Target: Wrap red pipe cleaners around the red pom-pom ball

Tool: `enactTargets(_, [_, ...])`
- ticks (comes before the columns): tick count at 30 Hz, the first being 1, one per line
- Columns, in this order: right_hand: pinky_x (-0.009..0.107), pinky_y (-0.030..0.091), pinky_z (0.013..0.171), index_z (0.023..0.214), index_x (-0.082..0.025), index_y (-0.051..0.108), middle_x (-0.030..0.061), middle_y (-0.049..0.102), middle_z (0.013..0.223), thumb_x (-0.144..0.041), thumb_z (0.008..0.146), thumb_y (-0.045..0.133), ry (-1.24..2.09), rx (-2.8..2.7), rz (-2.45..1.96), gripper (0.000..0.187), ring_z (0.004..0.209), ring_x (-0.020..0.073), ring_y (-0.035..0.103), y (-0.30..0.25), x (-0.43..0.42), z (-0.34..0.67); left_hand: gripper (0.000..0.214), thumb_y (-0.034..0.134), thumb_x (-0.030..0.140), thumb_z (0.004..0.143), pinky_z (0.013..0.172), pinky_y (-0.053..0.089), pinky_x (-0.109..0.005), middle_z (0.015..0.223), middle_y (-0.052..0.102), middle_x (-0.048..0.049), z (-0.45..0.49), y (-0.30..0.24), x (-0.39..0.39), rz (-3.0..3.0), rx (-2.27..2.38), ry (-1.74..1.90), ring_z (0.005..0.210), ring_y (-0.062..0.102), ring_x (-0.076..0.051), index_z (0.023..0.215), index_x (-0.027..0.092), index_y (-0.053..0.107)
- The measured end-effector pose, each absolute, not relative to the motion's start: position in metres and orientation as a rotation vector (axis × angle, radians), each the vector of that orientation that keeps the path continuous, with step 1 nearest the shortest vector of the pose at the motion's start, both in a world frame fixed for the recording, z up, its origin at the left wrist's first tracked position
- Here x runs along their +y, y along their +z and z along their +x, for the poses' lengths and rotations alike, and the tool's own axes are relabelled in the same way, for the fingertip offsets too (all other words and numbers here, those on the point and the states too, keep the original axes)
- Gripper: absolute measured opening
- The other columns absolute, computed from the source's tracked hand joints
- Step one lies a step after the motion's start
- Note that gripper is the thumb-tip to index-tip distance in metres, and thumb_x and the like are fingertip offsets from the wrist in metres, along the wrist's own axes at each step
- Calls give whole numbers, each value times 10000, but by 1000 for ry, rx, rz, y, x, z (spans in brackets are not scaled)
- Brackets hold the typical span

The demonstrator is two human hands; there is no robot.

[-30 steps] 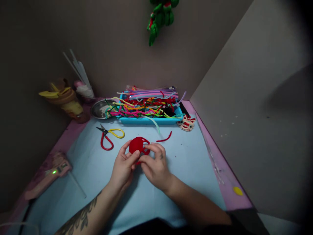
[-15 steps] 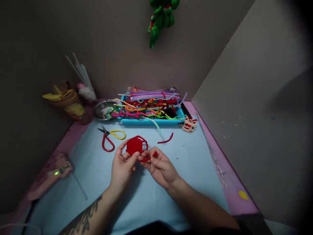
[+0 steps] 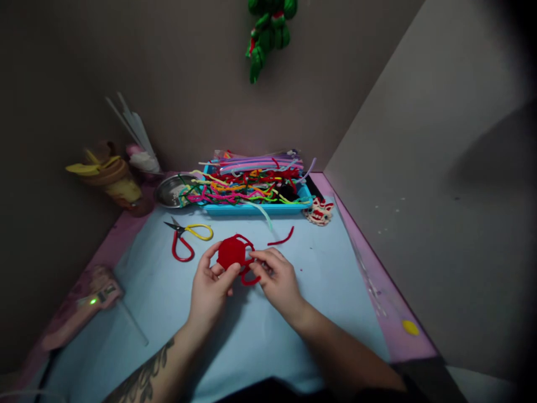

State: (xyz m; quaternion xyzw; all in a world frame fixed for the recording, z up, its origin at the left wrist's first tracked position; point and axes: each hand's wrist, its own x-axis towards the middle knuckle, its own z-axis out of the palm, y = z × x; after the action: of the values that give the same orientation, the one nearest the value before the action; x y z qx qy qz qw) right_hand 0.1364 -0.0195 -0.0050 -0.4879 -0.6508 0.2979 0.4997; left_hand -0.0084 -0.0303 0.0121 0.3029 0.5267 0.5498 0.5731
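A red, roundish piece made of fuzzy pipe cleaner (image 3: pixel 230 253) is held up over the blue cloth, with loops standing out along its right side and a loose tail curling below. My left hand (image 3: pixel 213 282) grips its left and lower edge, thumb in front and fingers behind. At the right side, my right hand (image 3: pixel 277 280) pinches the red loops between thumb and fingers. Just beyond lies a short loose red pipe cleaner (image 3: pixel 282 238). Scissors (image 3: pixel 183 234) with one red and one yellow handle lie spread apart to the left.
A blue tray (image 3: pixel 255 209) of tangled colourful pipe cleaners stands at the back, beside a metal bowl (image 3: pixel 168 193). Right of it sits a cream-and-red face piece (image 3: pixel 319 212). A pink glue gun (image 3: pixel 90 305) with a green light lies at left. A green figure (image 3: pixel 268 36) hangs above.
My right hand has let the red tail hang and shifted up to the loops at the piece's right edge. The left hand keeps its hold. The view has turned slightly.
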Motion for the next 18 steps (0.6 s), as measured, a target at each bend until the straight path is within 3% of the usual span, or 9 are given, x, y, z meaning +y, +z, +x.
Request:
enactTargets(8, [302,510,723,881,-224,690,32,710,817,-166,854,565,581,-1687,-1138,141,773,167,639,-2,-19,139,763,830,317,619,330,296,-131,749,720,-30,-8,11,-30,718,1214,1219,362,416,-30,1255,177,432])
enactTargets(18, [253,474,594,745,-207,715,14,652,700,-228,770,628,890,-1421,-1280,92,629,135,594,0,-20,136,789,858,320,564,322,298,-143,699,708,-14,-6,19,-30,690,1208,1198,339,424,-40,1231,179,460])
